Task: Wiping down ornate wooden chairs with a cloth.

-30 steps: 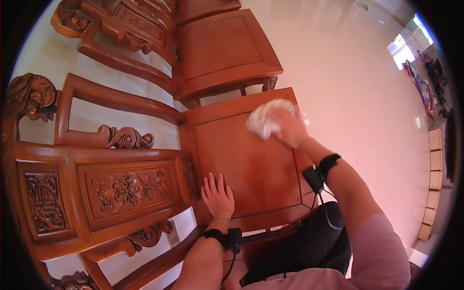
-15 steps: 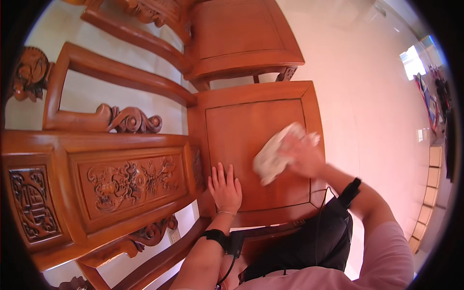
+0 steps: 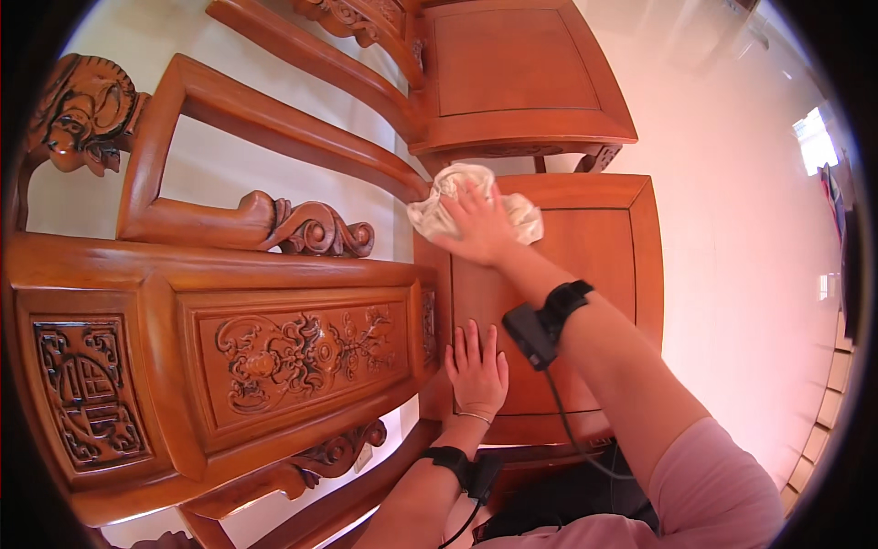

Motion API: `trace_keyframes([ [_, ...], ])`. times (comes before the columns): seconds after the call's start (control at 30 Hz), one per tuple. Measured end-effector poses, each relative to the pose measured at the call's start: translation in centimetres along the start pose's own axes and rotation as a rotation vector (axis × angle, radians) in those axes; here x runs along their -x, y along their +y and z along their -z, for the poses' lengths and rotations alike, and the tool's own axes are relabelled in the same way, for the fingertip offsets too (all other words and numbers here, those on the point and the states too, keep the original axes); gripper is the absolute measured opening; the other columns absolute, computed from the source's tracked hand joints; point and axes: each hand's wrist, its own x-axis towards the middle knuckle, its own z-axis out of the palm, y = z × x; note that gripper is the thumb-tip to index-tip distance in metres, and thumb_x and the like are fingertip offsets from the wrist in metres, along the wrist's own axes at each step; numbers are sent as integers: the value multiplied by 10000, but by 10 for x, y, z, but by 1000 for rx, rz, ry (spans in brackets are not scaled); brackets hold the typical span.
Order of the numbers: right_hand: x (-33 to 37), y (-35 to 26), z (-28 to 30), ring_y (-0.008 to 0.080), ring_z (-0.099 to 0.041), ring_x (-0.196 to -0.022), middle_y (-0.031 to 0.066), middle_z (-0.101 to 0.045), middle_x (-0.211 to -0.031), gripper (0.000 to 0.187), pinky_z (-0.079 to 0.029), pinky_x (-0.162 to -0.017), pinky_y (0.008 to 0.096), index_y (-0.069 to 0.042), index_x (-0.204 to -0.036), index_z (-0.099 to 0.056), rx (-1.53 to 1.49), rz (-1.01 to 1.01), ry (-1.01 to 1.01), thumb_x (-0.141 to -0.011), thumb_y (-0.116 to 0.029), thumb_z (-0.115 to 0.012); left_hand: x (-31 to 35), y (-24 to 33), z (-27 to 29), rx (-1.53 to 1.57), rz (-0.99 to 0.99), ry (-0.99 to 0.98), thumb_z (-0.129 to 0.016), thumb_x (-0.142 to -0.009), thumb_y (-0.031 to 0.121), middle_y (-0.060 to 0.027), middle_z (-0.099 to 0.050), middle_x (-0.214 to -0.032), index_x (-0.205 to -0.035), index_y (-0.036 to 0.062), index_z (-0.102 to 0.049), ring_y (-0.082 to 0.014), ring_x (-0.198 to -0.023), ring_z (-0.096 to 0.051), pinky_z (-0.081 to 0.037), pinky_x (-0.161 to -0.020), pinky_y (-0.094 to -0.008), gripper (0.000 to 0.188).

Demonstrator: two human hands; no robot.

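My right hand (image 3: 480, 224) holds a cream-white cloth (image 3: 448, 188) under its palm and fingers, pressed to the far left corner of a reddish-brown wooden chair seat (image 3: 585, 274). The cloth is bunched and spills out on both sides of the fingers. The hand is at the spot where the seat meets the chair's curved arm frame (image 3: 302, 123). Nearer to me, my left hand (image 3: 478, 377) lies flat on the seat's left part, fingers stretched out, with nothing in it.
On the left stands the carved wooden backrest (image 3: 302, 357), with scrolled brackets (image 3: 320, 229) and a carved end piece (image 3: 87, 114). A second matching seat (image 3: 517, 64) stands beyond. Pale glossy floor (image 3: 722, 238) runs along the right. Cables hang from the black wrist straps (image 3: 569, 297).
My right hand has carried the cloth from the seat's right part to its far left corner. My left hand stays flat on the seat. The whole view has shifted slightly.
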Motion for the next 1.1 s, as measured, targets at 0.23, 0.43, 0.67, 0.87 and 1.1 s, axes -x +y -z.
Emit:
trace_keyframes([
  [0.23,23,-18,-14,240,-245,-1358,60,-391,-1396,526,-116,-1101,536,-226,-1345,-407,-66,347,-27,-850,-382,-487,0,-4,4,-27,28,0,-470,-874,272,-150,-322,-1435,-1338,148,-424,-343,-1321,-286,-206,-1056,-501,483],
  [0.43,5,-40,-7,240,-247,-1356,51,-376,-1414,502,-117,-1103,531,-249,-1347,-403,-61,218,-14,-857,-300,-500,-5,0,5,-2,-5,-22,-483,-856,254,-154,-339,-1421,-1333,137,-426,-349,-1314,-297,-208,-1054,-504,495],
  [0.67,40,-29,-7,248,-224,-1369,71,-344,-1439,532,-96,-1112,518,-282,-1389,-335,-112,185,-33,-876,-310,-474,4,-4,5,31,11,-1,-523,-822,227,-137,-272,-1457,-1312,111,-436,-342,-1341,-239,-153,-1080,-488,511],
  [0.87,102,37,6,251,-242,-1362,74,-353,-1432,538,-107,-1111,519,-289,-1398,-312,25,3,65,-885,-341,-464,0,2,-3,17,8,76,-487,-862,251,-141,-349,-1422,-1306,147,-459,-328,-1310,-309,-208,-1068,-483,457],
  [1.1,182,153,65,279,-186,-1378,92,-297,-1449,573,-158,-1084,531,-247,-1435,-233,26,-257,-139,-913,-382,-426,0,3,0,-9,17,121,-467,-884,245,-131,-339,-1431,-1303,122,-465,-298,-1337,-277,-184,-1086,-459,437],
])
